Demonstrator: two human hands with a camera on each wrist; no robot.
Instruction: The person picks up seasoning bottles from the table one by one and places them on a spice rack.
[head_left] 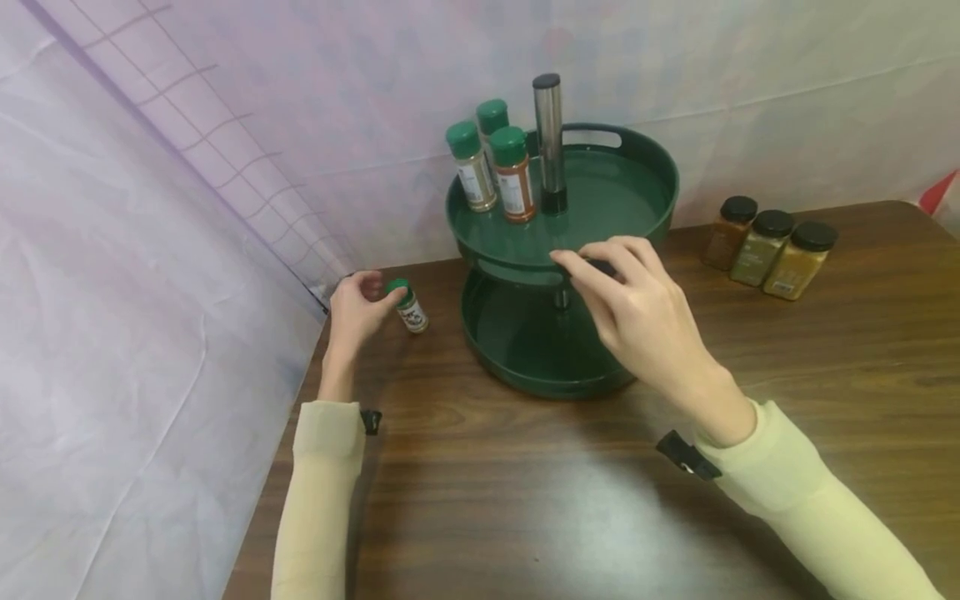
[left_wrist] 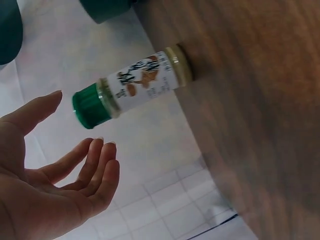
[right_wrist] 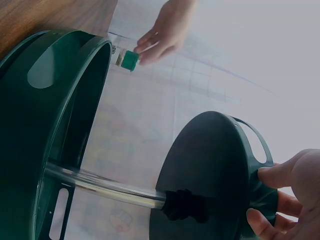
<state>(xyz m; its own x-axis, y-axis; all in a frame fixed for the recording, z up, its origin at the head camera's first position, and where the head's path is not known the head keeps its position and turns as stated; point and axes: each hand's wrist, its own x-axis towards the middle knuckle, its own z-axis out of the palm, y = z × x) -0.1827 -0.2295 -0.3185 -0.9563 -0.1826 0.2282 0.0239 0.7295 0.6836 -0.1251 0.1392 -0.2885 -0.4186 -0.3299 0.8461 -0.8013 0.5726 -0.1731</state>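
Note:
A small spice jar (head_left: 414,317) with a green cap and white label stands upright on the table at the left. My left hand (head_left: 356,310) is beside its cap, thumb and fingers apart; the left wrist view shows a gap between this hand (left_wrist: 65,175) and the cap (left_wrist: 92,106). The two-tier dark green tray stand (head_left: 551,387) has a metal center post (head_left: 550,137). At the front of its upper tray (head_left: 600,187), my right hand (head_left: 648,321) pinches the rim (right_wrist: 260,192) between thumb and fingers. Several green-capped spice jars (head_left: 515,187) stand on that tray's left side.
Black-lidded square spice jars (head_left: 798,262) stand in a row at the right of the wooden table (head_left: 480,492). A pale cloth (head_left: 360,100) hangs behind and along the left side. The lower tray (head_left: 517,346) sits directly under the upper one.

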